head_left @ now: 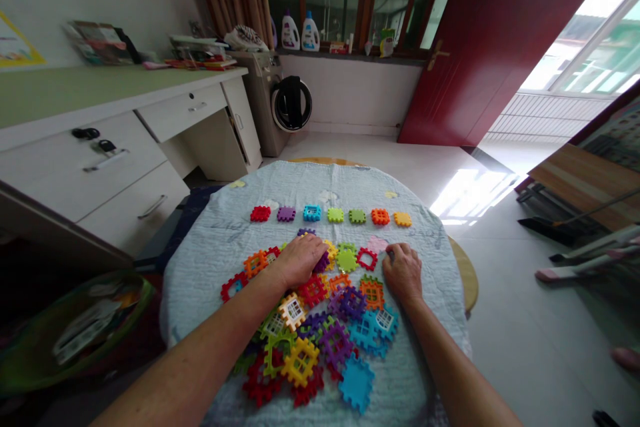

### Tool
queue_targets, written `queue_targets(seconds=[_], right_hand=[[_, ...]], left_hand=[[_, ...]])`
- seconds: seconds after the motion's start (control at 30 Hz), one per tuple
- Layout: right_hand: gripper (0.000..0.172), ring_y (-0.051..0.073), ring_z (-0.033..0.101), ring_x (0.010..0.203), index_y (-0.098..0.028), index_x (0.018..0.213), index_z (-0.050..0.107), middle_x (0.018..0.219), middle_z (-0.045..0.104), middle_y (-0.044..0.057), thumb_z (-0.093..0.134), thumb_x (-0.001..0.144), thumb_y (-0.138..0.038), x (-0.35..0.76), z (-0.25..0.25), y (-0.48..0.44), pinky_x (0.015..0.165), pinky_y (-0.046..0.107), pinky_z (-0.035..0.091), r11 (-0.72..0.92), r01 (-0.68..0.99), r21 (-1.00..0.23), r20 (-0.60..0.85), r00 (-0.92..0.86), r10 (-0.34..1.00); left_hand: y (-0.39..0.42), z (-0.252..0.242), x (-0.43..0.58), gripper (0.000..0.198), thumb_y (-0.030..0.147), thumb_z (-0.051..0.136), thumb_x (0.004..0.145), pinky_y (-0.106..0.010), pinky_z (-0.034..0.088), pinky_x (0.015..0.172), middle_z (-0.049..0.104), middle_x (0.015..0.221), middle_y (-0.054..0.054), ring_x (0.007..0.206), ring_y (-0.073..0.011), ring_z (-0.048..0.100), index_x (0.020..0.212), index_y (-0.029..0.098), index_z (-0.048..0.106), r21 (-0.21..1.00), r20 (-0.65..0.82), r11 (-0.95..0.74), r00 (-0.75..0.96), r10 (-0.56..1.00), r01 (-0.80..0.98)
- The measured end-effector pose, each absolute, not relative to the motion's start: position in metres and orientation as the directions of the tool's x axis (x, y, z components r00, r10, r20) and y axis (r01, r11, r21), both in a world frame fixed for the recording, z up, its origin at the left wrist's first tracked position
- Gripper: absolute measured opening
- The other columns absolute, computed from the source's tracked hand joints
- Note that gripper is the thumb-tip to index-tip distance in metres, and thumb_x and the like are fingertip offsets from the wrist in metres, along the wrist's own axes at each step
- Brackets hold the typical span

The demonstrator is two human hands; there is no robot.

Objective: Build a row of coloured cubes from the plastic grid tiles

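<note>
My left hand (303, 259) reaches over a loose pile of colourful plastic interlocking blocks, its fingers bent down and together at a purple block (323, 261) partly hidden beneath them. My right hand (404, 271) rests on the cloth to the right of the pile, fingers curled in; whatever is under them is hidden. Close to it lie a red frame-shaped block (367, 259) and an orange window block (372, 293). Nearer to me are a yellow window block (301, 361) and a flat blue block (357, 383). Beyond both hands, several single blocks form a spaced row, among them a blue one (312, 213).
A pale blue cloth (420, 360) covers the round table. A green-rimmed bin (30, 380) stands at the left, below a white desk (115, 167). Farther off are a washing machine (260, 100) with its door open and a red door (480, 47).
</note>
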State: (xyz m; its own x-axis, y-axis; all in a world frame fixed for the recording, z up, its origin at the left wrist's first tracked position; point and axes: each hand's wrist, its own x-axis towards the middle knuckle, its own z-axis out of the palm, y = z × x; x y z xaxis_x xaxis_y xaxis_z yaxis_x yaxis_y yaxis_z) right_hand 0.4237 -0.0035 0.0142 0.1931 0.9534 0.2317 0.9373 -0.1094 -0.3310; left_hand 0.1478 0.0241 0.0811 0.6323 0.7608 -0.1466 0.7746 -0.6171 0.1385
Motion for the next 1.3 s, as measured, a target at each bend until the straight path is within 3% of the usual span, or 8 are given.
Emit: queue_targets(seconds=[0.2, 0.33, 0.43, 0.53, 0.7, 0.83, 0.97, 1.3], right_hand=[[0.020, 0.022, 0.048, 0.097, -0.019, 0.098, 0.066, 0.105, 0.061, 0.007, 0.050, 0.085, -0.020, 0.425, 0.012, -0.003, 0.083, 0.033, 0.030, -0.104, 0.938, -0.330, 0.237, 0.189, 0.953], [0.020, 0.021, 0.048, 0.097, -0.019, 0.098, 0.065, 0.105, 0.061, 0.007, 0.051, 0.085, -0.019, 0.426, 0.011, -0.003, 0.083, 0.033, 0.030, -0.098, 0.942, -0.322, 0.244, 0.183, 0.952], [0.020, 0.022, 0.048, 0.097, -0.019, 0.099, 0.065, 0.105, 0.061, 0.006, 0.051, 0.084, -0.020, 0.427, 0.009, -0.003, 0.082, 0.033, 0.030, -0.098, 0.945, -0.311, 0.247, 0.180, 0.952], [0.020, 0.022, 0.049, 0.097, -0.020, 0.099, 0.065, 0.105, 0.062, 0.007, 0.050, 0.085, -0.021, 0.428, 0.006, -0.002, 0.082, 0.033, 0.030, -0.091, 0.949, -0.301, 0.252, 0.171, 0.953], [0.021, 0.023, 0.050, 0.097, -0.020, 0.099, 0.065, 0.108, 0.062, 0.007, 0.049, 0.086, -0.023, 0.430, 0.003, 0.000, 0.083, 0.035, 0.032, -0.091, 0.953, -0.290, 0.254, 0.168, 0.953], [0.022, 0.022, 0.050, 0.095, -0.020, 0.099, 0.065, 0.108, 0.062, 0.008, 0.049, 0.085, -0.023, 0.430, 0.004, 0.000, 0.082, 0.035, 0.033, -0.087, 0.958, -0.273, 0.256, 0.159, 0.953], [0.022, 0.023, 0.051, 0.096, -0.020, 0.100, 0.065, 0.109, 0.061, 0.008, 0.049, 0.085, -0.023, 0.430, 0.004, -0.001, 0.081, 0.035, 0.034, -0.085, 0.963, -0.258, 0.260, 0.154, 0.953], [0.021, 0.023, 0.051, 0.096, -0.020, 0.099, 0.064, 0.108, 0.061, 0.008, 0.048, 0.086, -0.024, 0.432, 0.003, 0.000, 0.082, 0.035, 0.034, -0.088, 0.964, -0.252, 0.256, 0.154, 0.954]], left_hand=[[0.026, 0.083, 0.149, 0.044, 0.015, 0.060, 0.067, -0.041, 0.044, 0.095, 0.062, 0.114, -0.011, 0.109, -0.0276, 0.054, 0.111, 0.020, 0.058, 0.159, -0.126, -0.619, 0.638, 0.760, 0.769], [0.026, 0.093, 0.135, 0.050, 0.022, 0.063, 0.064, -0.038, 0.043, 0.098, 0.062, 0.113, -0.009, 0.110, -0.0263, 0.054, 0.114, 0.020, 0.057, 0.214, -0.036, -0.565, 0.585, 0.810, 0.797], [0.033, 0.103, 0.099, 0.053, 0.023, 0.061, 0.066, -0.033, 0.044, 0.097, 0.061, 0.116, -0.008, 0.107, -0.0233, 0.057, 0.118, 0.019, 0.055, 0.245, 0.034, -0.458, 0.465, 0.885, 0.854], [0.044, 0.107, 0.044, 0.055, 0.022, 0.058, 0.066, -0.030, 0.045, 0.095, 0.060, 0.119, -0.008, 0.106, -0.0219, 0.059, 0.121, 0.019, 0.053, 0.199, 0.042, -0.268, 0.265, 0.963, 0.943], [0.055, 0.089, -0.034, 0.054, 0.022, 0.059, 0.064, -0.032, 0.046, 0.095, 0.059, 0.122, -0.011, 0.109, -0.0248, 0.059, 0.117, 0.017, 0.055, 0.072, -0.088, -0.026, 0.033, 0.996, 0.997], [0.057, 0.071, -0.053, 0.057, 0.015, 0.058, 0.060, -0.030, 0.044, 0.097, 0.062, 0.119, -0.011, 0.111, -0.0252, 0.059, 0.116, 0.016, 0.059, 0.124, -0.168, -0.031, 0.052, 0.984, 0.992], [0.060, 0.070, -0.057, 0.058, 0.019, 0.063, 0.058, -0.031, 0.046, 0.095, 0.063, 0.117, -0.010, 0.108, -0.0258, 0.060, 0.115, 0.016, 0.061, 0.182, -0.179, -0.061, 0.095, 0.979, 0.981], [0.066, 0.069, -0.057, 0.057, 0.019, 0.064, 0.056, -0.032, 0.045, 0.095, 0.064, 0.115, -0.010, 0.109, -0.0264, 0.060, 0.112, 0.018, 0.063, 0.129, -0.210, -0.102, 0.127, 0.969, 0.986]])
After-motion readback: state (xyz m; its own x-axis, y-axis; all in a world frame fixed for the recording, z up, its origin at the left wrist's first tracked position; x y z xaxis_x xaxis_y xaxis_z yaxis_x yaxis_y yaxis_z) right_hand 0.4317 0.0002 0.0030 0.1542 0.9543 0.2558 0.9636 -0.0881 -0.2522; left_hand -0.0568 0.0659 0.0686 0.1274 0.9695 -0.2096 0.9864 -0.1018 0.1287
